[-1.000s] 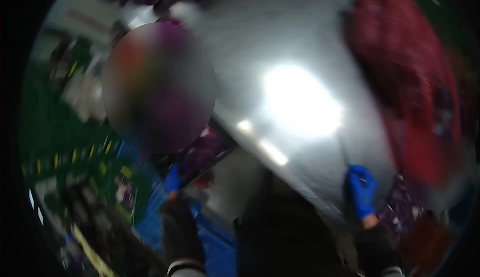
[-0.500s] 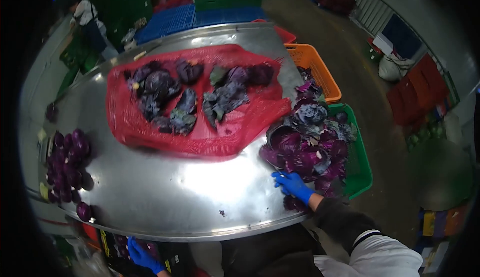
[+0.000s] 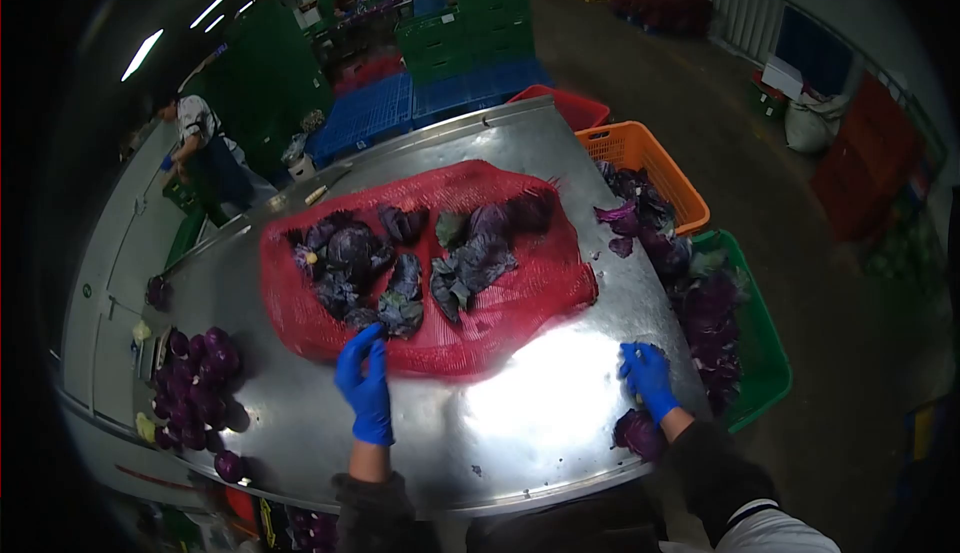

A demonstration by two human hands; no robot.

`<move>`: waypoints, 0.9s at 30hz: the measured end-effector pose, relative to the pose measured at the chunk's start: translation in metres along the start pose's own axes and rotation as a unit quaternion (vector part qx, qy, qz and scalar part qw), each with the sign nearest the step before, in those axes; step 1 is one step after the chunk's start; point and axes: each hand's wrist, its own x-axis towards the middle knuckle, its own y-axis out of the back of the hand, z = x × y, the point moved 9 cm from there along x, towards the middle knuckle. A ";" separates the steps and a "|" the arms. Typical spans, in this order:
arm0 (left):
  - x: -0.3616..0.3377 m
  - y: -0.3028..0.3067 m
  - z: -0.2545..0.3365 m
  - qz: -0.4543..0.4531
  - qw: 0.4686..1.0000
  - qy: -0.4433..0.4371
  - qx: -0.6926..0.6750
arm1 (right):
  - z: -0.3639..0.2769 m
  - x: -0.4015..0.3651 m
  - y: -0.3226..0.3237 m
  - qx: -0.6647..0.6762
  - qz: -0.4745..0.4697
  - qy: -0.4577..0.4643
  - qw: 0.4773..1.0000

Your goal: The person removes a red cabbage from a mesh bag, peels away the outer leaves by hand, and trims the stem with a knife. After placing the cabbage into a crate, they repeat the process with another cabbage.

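Note:
My left hand (image 3: pixel 365 388), in a blue glove, reaches over the near edge of a red mesh bag (image 3: pixel 540 328), fingers stretched and apart. On the bag lie several dark purple cabbages (image 3: pixel 355 251) and loose outer leaves (image 3: pixel 480 261). My right hand (image 3: pixel 650 381), also gloved in blue, is at the table's right side with its fingers curled; whatever they hold cannot be made out. Close below it sits a purple cabbage piece (image 3: pixel 640 435). Beside the table, purple leaves (image 3: pixel 712 328) fill part of a green crate (image 3: pixel 768 373).
Several trimmed purple cabbages (image 3: pixel 200 378) are heaped at the left of the metal table (image 3: pixel 330 423). An orange crate (image 3: pixel 665 168) and a red crate (image 3: pixel 575 108) stand off the right edge. Blue pallets (image 3: pixel 370 118) lie beyond. A person (image 3: pixel 205 143) works at far left.
The leaf pile at the table's right edge has shifted into the green crate. My left hand rose from below the near edge to the bag. My right hand moved right; the view shifted.

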 end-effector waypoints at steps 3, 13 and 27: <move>0.023 -0.085 -0.027 -0.101 0.987 0.092 -0.083 | -0.001 -0.017 -0.019 -0.094 -0.048 -0.012 0.994; 0.099 -0.306 -0.146 -0.204 0.955 0.179 0.124 | 0.014 -0.024 -0.013 -0.100 0.014 -0.043 0.994; 0.102 -0.259 -0.157 -0.130 0.884 0.301 -0.333 | 0.024 -0.020 -0.012 -0.061 0.011 -0.044 0.997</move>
